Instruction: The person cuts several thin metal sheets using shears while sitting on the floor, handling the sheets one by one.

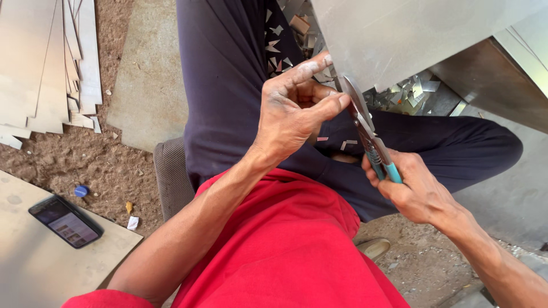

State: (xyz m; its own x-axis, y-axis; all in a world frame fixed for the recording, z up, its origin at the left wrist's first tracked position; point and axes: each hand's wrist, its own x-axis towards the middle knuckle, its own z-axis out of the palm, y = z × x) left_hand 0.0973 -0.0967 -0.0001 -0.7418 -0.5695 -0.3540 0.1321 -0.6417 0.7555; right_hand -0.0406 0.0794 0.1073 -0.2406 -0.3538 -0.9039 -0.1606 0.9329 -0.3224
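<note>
The person sits cross-legged on the ground with a large grey metal sheet (411,40) leaning over the knees, so that its lower edge comes down between the two hands where it can be reached. The left hand (294,108) is up at that edge, forefinger stretched along the metal and thumb pinched toward it; it looks to be gripping the sheet's corner, probably to keep the metal from flexing. The wrist is bent back and the forearm rises straight from the lap. The right hand (414,191) is wrapped tight around the blue handles of a pair of tin snips (365,128), whose blades point up and away, meeting the sheet's edge just beside the left thumb. The right forearm comes in low from the lower right corner of the view. Small offcuts (399,94) lie heaped on the ground under the sheet, and a few rest on the dark trousers (228,68). Well apart on the left, a phone (65,221) lies on a flat board (34,268), with stacked pale sheets (40,63) further up.
</note>
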